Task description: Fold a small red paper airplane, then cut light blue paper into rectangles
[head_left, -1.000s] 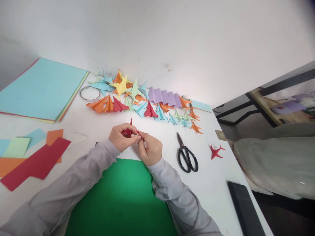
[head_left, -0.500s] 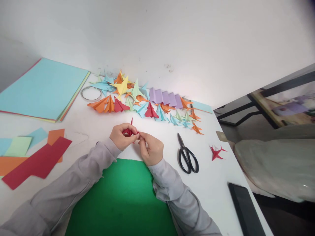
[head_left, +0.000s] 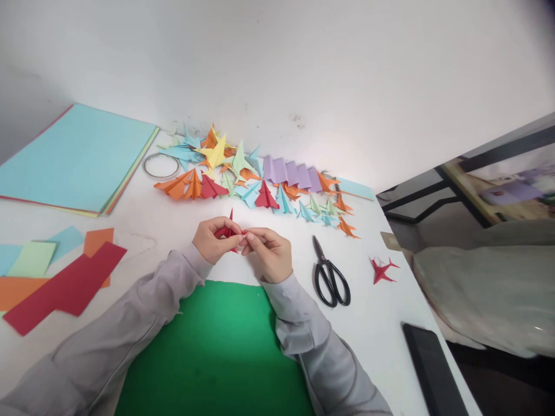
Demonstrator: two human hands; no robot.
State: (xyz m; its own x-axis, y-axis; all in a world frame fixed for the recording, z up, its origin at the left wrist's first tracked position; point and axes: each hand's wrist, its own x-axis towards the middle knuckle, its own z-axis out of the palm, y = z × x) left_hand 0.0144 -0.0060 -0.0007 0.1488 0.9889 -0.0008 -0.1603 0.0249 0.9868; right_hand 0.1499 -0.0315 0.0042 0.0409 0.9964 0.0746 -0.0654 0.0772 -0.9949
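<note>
Between my two hands is a small red folded paper plane [head_left: 231, 218], one thin point of it sticking up past my left fingers. My left hand [head_left: 215, 240] is closed on its body and covers much of it. With thumb and forefinger, my right hand [head_left: 269, 254] pinches the plane's right end. Both hands are over the white table, just beyond the top edge of a green sheet [head_left: 217, 346]. Another red folded plane [head_left: 382, 270] lies far to the right, past black-handled scissors [head_left: 328, 274].
Many coloured folded paper planes [head_left: 215, 151] and purple pleated paper [head_left: 290, 172] line the wall side. A tape ring [head_left: 161, 166] lies near stacked coloured sheets [head_left: 82, 156]. Cut paper pieces [head_left: 69, 286] are at left, a black phone [head_left: 433, 370] near the table's right edge.
My right hand has turned a little and moved slightly up and right, its fingers still at the plane's end. My left hand has hardly moved.
</note>
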